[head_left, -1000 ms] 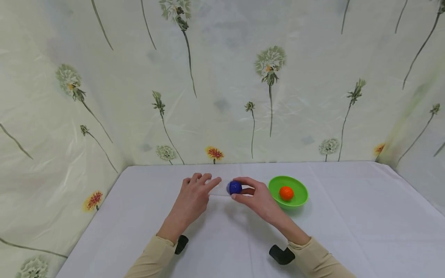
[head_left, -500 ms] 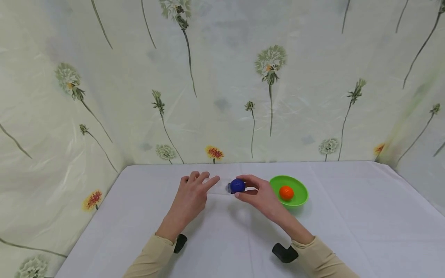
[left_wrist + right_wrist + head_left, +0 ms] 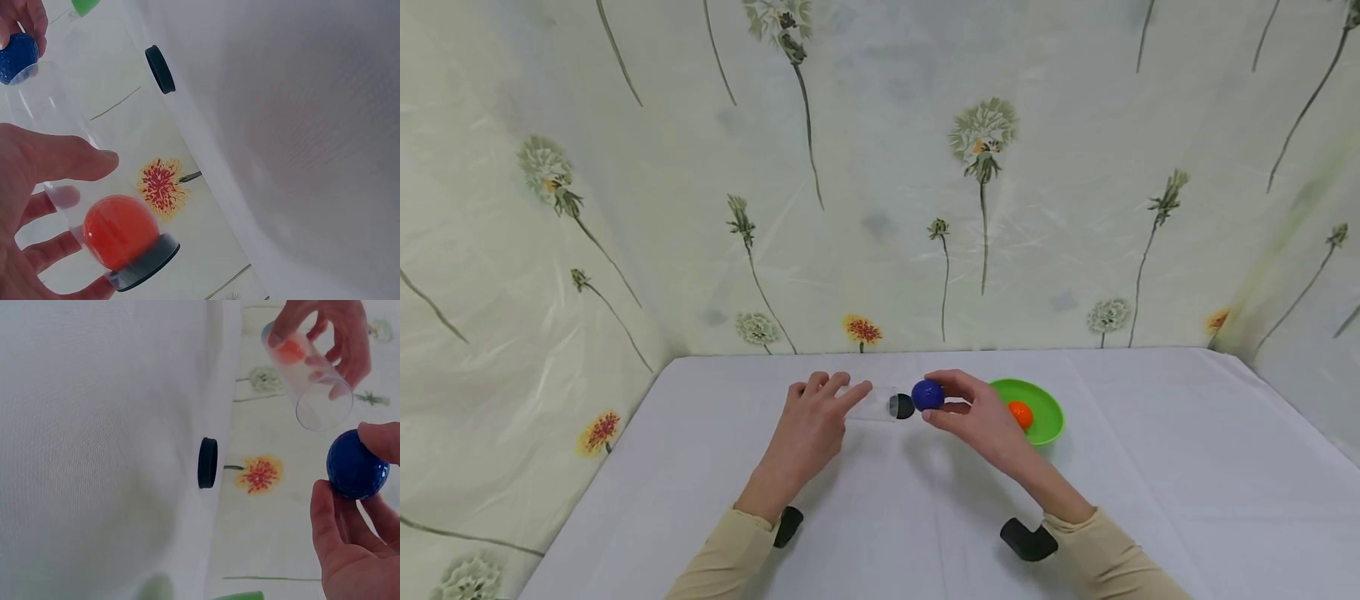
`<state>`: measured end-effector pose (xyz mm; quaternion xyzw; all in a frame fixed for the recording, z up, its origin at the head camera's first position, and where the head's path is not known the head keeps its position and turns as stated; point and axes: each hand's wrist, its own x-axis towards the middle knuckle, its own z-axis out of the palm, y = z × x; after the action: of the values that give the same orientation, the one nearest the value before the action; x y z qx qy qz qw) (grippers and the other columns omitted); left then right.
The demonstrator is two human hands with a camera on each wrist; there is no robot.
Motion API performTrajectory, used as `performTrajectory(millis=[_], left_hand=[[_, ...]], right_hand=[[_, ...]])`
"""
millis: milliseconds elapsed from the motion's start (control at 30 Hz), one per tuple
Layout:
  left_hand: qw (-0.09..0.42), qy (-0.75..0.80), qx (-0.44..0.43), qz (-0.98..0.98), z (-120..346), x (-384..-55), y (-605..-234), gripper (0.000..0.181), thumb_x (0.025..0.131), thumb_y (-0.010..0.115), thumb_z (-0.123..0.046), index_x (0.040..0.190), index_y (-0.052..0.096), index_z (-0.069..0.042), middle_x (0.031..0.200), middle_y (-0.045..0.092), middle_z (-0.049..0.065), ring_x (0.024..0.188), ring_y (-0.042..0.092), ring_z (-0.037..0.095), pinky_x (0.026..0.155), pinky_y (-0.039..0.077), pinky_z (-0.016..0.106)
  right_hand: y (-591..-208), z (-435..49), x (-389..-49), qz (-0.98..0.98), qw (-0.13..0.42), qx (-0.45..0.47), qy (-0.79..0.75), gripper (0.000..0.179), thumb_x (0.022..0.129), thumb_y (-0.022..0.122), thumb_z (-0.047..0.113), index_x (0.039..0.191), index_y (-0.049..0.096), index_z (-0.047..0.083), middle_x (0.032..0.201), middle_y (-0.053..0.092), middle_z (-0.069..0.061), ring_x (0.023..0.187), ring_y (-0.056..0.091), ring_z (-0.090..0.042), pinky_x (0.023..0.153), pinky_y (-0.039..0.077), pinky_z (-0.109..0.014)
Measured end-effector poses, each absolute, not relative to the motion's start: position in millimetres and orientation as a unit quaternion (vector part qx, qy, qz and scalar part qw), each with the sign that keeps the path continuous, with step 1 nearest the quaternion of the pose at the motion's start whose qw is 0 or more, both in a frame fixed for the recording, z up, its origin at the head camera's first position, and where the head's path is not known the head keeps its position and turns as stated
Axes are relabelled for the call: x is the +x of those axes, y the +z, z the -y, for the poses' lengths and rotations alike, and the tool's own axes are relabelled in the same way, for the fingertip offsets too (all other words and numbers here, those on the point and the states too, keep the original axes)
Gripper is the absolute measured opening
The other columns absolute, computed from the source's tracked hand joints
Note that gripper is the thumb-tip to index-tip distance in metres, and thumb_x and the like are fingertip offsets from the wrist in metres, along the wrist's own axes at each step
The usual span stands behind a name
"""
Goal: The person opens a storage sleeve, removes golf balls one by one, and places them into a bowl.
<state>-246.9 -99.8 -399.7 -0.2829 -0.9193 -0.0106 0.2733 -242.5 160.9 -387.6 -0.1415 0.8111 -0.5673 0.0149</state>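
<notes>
My left hand (image 3: pixel 812 425) grips a clear plastic tube (image 3: pixel 53 103) lying roughly sideways, thumb on one side and fingers on the other. Inside, an orange-red ball (image 3: pixel 122 231) sits against the dark cap (image 3: pixel 147 265) at the tube's closed end. The uncapped mouth faces my right hand (image 3: pixel 981 425). Thumb and fingers of that hand pinch a glossy, dimpled blue ball (image 3: pixel 357 465), just outside the tube's mouth. In the head view the blue ball is right of the tube, and the left palm hides the tube's capped end.
A loose dark cap (image 3: pixel 902 406) is on the white tablecloth (image 3: pixel 880 517), beyond the tube's mouth in the head view. To the right stands a green bowl (image 3: pixel 1051 417) holding an orange ball (image 3: pixel 1020 414), partly behind my right hand. A flower-printed sheet (image 3: pixel 880 250) hangs behind the table.
My right hand has carried the blue ball to the right, away from the tube's mouth, uncovering the loose cap. The left hand and tube have hardly moved.
</notes>
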Motion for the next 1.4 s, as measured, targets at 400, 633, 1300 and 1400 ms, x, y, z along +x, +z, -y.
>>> performTrajectory(millis=[400,633,1300,1400], left_hand=[[0.270,-0.034,-0.291,0.917,101,-247,-401,0.059,0.080,0.072,0.000,0.131,0.058,-0.025,0.120,0.057,0.004,0.106,0.049,0.026,0.079,0.043,0.046],[0.265,-0.040,-0.291,0.918,102,-248,-401,0.059,0.080,0.073,-0.001,0.132,0.058,-0.025,0.120,0.057,0.004,0.106,0.049,0.026,0.079,0.043,0.046],[0.252,-0.035,-0.281,0.925,104,-248,-403,0.059,0.081,0.074,-0.002,0.132,0.058,-0.026,0.120,0.057,0.004,0.108,0.050,0.027,0.080,0.044,0.047],[0.251,-0.029,-0.279,0.927,104,-248,-402,0.059,0.081,0.074,-0.003,0.133,0.058,-0.026,0.121,0.056,0.003,0.109,0.050,0.027,0.079,0.044,0.047]], right_hand=[[-386,-183,-246,-0.808,-0.036,-0.157,-0.567,0.051,0.086,0.076,0.009,0.133,0.057,0.004,0.125,0.059,-0.018,0.108,0.061,-0.032,0.085,0.052,-0.026],[-384,-197,-245,-0.810,-0.049,-0.159,-0.562,0.051,0.086,0.077,0.013,0.132,0.057,0.003,0.125,0.060,-0.018,0.111,0.060,-0.035,0.086,0.051,-0.024],[-384,-240,-240,-0.844,-0.033,-0.103,-0.526,0.055,0.089,0.075,0.025,0.137,0.053,0.010,0.132,0.056,-0.018,0.115,0.060,-0.035,0.084,0.054,-0.031],[-384,-248,-238,-0.842,-0.037,-0.107,-0.527,0.056,0.089,0.074,0.024,0.138,0.052,0.009,0.133,0.055,-0.018,0.115,0.060,-0.035,0.084,0.053,-0.027]])
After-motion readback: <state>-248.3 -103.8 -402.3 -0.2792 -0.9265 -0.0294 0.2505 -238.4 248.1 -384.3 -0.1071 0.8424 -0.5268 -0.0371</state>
